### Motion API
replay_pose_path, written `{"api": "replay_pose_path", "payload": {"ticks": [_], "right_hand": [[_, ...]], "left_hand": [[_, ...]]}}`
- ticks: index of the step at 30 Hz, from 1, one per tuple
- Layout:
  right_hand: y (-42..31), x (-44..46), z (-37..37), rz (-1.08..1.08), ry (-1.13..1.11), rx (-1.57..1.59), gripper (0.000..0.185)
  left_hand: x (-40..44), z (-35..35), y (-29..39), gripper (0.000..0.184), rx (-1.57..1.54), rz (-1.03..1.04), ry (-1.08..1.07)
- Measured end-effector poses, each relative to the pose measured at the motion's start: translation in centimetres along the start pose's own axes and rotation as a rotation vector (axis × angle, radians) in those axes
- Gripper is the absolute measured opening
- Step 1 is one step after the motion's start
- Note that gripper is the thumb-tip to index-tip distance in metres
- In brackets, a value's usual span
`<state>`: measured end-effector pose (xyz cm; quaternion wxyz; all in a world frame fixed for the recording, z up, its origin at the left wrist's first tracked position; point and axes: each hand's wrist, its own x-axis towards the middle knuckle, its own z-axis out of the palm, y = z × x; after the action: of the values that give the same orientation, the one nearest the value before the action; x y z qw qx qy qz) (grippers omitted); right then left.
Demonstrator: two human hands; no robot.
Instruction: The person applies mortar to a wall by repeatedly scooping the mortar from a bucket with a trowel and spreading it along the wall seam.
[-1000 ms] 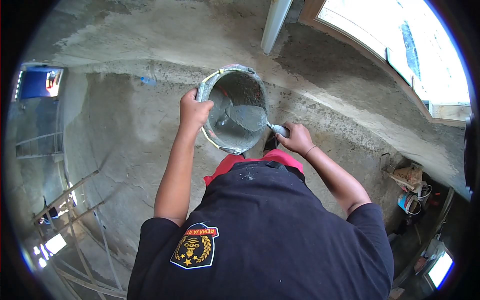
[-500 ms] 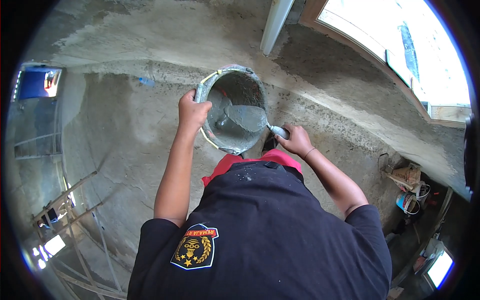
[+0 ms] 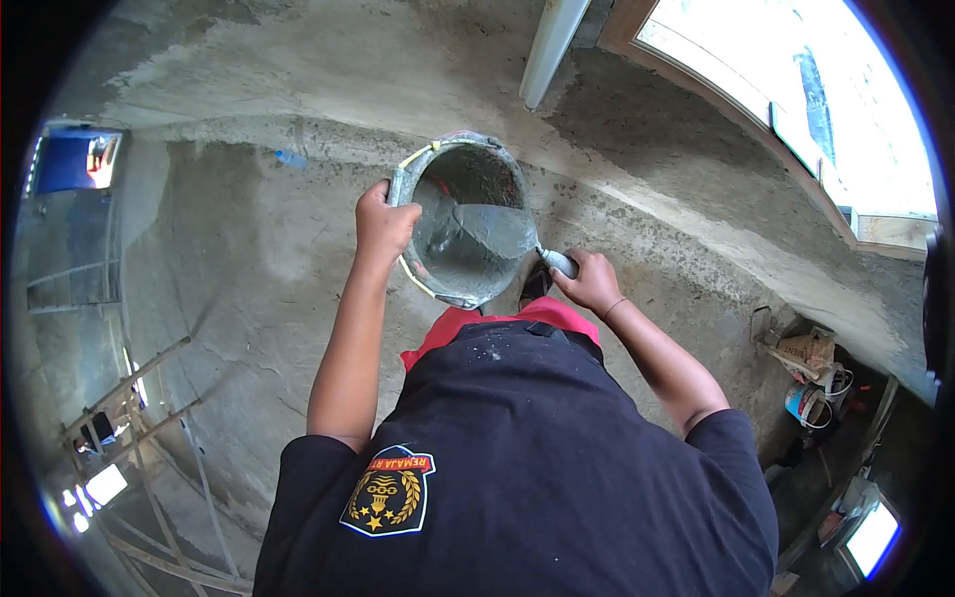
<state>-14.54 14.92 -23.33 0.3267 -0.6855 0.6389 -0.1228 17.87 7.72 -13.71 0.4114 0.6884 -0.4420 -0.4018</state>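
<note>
A round bucket [image 3: 494, 175], smeared grey with wet mortar [image 3: 438, 251], hangs in front of my body with its opening facing me. My left hand [image 3: 386, 225] is closed around the grip of its handle, at the bucket's left rim. In my right hand [image 3: 590, 282] is the handle of a trowel [image 3: 497, 231]. The trowel's wide blade reaches over the right rim into the bucket and is coated with mortar. What lies under the blade is hidden.
Rough concrete floor meets a plastered wall [image 3: 398, 60] ahead. A pale pipe [image 3: 550, 55] and a framed window [image 3: 796, 90] are above. A plastic bottle [image 3: 290, 158] lies by the wall. Paint pail [image 3: 808, 406] and cement bag [image 3: 808, 350] stand right; wooden poles [image 3: 149, 433] stand left.
The trowel blade has shifted slightly to the right inside the bucket, and my right hand has moved a little with it. My left hand and the bucket stay almost in place.
</note>
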Motion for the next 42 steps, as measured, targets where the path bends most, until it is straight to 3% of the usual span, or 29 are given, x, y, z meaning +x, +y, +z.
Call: {"api": "replay_pose_path", "payload": {"ticks": [12,20,32,42], "right_hand": [[0.2,-0.3,-0.3,0.012,-0.053,-0.016,0.043],[0.9,-0.7,-0.6,0.004,0.01,-0.052,0.036],[1.4,-1.1,-1.1,0.121,0.014,-0.096,0.036],[1.7,-1.7,-1.7,0.097,0.059,-0.048,0.041]], "left_hand": [[-0.1,0.7,-0.9,0.01,-0.036,-0.014,0.028],[-0.3,1.2,-1.0,0.009,-0.129,-0.033,0.032],[-0.1,2.0,-2.1,0.011,-0.166,-0.026,0.058],[0.0,2.6,-2.6,0.013,-0.216,-0.032,0.067]]}}
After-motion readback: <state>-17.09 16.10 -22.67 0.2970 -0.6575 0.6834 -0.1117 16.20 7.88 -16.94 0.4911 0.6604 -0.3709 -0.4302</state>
